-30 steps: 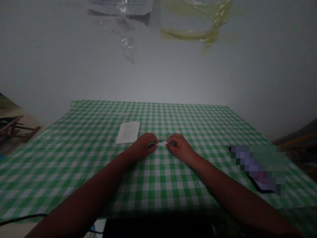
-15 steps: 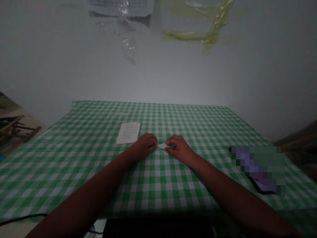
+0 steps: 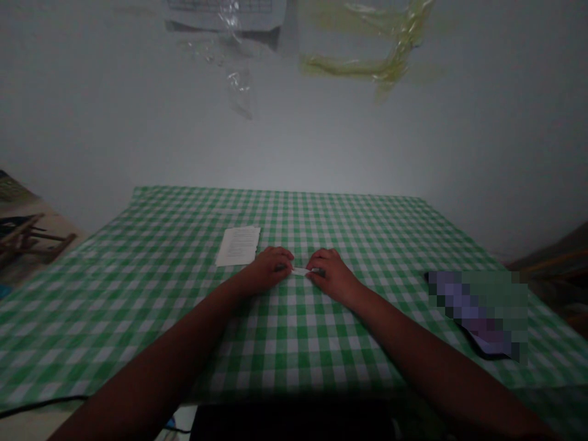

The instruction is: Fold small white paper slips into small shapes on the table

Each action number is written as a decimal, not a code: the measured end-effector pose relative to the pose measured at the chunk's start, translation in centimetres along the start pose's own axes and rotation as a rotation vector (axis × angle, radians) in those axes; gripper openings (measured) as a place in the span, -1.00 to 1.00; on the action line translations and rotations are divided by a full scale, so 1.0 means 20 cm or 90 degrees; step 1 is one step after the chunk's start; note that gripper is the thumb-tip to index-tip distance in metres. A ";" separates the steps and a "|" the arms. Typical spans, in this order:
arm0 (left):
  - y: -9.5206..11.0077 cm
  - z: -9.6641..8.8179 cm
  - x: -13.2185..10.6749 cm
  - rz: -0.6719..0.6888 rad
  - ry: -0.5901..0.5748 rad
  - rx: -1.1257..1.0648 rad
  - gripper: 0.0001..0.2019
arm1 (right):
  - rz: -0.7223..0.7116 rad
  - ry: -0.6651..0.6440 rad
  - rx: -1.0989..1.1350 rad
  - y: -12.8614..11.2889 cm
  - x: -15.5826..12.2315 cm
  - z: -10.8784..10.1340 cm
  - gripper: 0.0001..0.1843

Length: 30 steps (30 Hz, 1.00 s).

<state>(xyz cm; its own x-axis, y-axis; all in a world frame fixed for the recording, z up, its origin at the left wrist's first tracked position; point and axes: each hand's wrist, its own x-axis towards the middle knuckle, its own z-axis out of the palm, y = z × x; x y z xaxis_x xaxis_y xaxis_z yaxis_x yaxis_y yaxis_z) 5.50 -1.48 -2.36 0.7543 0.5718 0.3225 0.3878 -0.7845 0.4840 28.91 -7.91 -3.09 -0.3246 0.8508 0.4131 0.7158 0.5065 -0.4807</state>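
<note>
Between my hands, just above or on the checked tablecloth, stretches a narrow white strip (image 3: 301,271) that looks like folded or rolled paper. My left hand (image 3: 272,268) pinches its left end between thumb and fingers. At the right end, my right hand (image 3: 329,273) is closed on it in the same way. Dark patches show inside both grips; whether they are part of the held piece or shadow I cannot tell. Left of my left hand, printed sheets of paper (image 3: 239,246) lie flat, with a ragged right edge.
A green and white checked tablecloth (image 3: 294,343) covers the table, which stands against a pale wall (image 3: 294,141). At the right lies a phone-like dark-edged device (image 3: 487,346), partly pixelated. A black cable (image 3: 43,404) runs at the lower left. Wooden furniture (image 3: 37,242) stands beyond the left edge.
The white strip between my hands was wider and crumpled; now it appears narrower and straighter. My fingers have shifted slightly around its ends, while both arms stay in place.
</note>
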 end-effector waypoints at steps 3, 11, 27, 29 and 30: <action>-0.01 0.01 0.01 0.001 0.014 -0.016 -0.90 | -0.012 -0.008 0.000 0.01 0.00 0.00 -0.86; -0.03 0.00 0.01 -0.013 0.003 -0.021 -0.84 | 0.004 -0.005 0.002 0.00 0.00 0.00 -0.86; 0.01 0.02 0.03 0.002 -0.004 0.062 -0.86 | 0.018 -0.013 -0.004 0.00 0.01 0.02 -0.85; -0.01 0.03 0.03 0.009 0.006 0.061 -0.88 | 0.022 -0.011 -0.006 0.01 0.01 0.02 -0.85; -0.01 0.04 0.03 0.008 0.013 0.059 -0.90 | 0.025 -0.009 -0.006 0.01 0.01 0.02 -0.85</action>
<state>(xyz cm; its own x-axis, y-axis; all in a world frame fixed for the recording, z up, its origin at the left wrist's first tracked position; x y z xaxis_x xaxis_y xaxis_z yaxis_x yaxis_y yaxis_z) 6.17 -1.14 -2.92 0.7490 0.5654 0.3454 0.4260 -0.8103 0.4025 28.71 -7.60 -3.48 -0.3048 0.8723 0.3823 0.7345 0.4708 -0.4887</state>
